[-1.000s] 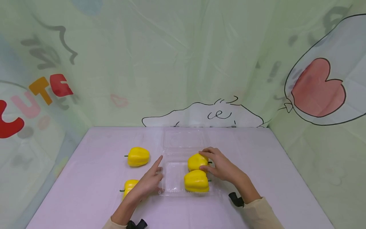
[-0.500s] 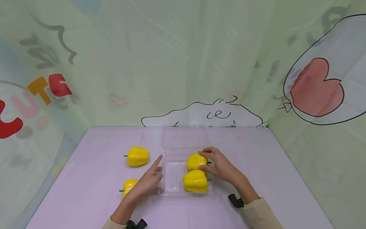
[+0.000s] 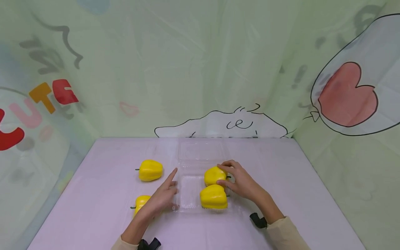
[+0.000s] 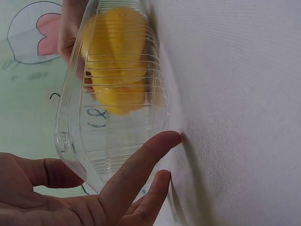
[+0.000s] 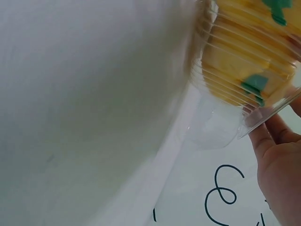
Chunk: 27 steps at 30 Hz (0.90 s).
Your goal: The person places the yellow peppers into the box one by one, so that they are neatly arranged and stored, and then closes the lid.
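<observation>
A clear plastic clamshell container (image 3: pixel 189 194) lies with its lid (image 3: pixel 201 150) folded back toward the far wall. Two yellow bell peppers sit in its right half, a far pepper (image 3: pixel 212 176) and a near pepper (image 3: pixel 214 197). My right hand (image 3: pixel 240 182) holds the far one between thumb and fingers, at its stem end. Along the container's left side rests my left hand (image 3: pixel 164 198), index finger extended. From the left wrist, the fingers (image 4: pixel 136 172) lie against the ribbed outer wall (image 4: pixel 117 136), the thumb near the rim. The right wrist view shows green stems (image 5: pixel 255 84) through the plastic.
Left of the container, one yellow pepper (image 3: pixel 150 170) lies farther back on the pale table (image 3: pixel 106 194). Another pepper (image 3: pixel 141 202) is partly hidden behind the left forearm. A printed cloth wall (image 3: pixel 187 69) rises behind the table's far edge. Black wrist mounts (image 3: pixel 258 220) protrude beneath the forearms.
</observation>
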### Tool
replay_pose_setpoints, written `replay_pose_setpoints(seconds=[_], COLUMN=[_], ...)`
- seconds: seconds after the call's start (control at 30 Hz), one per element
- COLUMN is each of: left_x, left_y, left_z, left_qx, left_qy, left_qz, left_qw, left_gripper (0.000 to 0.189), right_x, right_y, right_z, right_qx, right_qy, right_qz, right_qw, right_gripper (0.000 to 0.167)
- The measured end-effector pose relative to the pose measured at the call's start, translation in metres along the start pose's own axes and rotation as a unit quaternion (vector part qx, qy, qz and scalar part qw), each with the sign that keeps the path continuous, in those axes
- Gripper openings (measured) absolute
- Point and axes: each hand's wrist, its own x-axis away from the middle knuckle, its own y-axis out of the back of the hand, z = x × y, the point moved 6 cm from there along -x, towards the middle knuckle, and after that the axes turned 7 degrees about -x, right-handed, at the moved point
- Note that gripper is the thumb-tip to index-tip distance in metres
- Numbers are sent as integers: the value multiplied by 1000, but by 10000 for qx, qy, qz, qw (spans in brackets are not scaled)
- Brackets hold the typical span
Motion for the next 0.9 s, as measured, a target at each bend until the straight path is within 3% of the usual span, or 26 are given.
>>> replay_pose_setpoints(seconds=[0.3,0.6,0.77,0.9], left_x=[-1,-1,-1,0], left_y=[-2,-3,-3,-2], left_z=[0,0,2,1], left_qx=[-61,-89,-119,-149], left_qy=[37,-4,8,-4], left_qz=[-1,52,41,28], left_qw=[10000,9999,9999,9999], left_gripper=[74,74,73,73], right_x=[1,5,11,17], right_y=[2,8,17,21], right_z=[5,13,5,-7], right_qx=[87,294,278,-103], right_qy=[-54,-108,-292,-603], right_qz=[126,-33,-356,-200], right_qw=[9999,9995,9986,9979], right_gripper=[67,65,63,70])
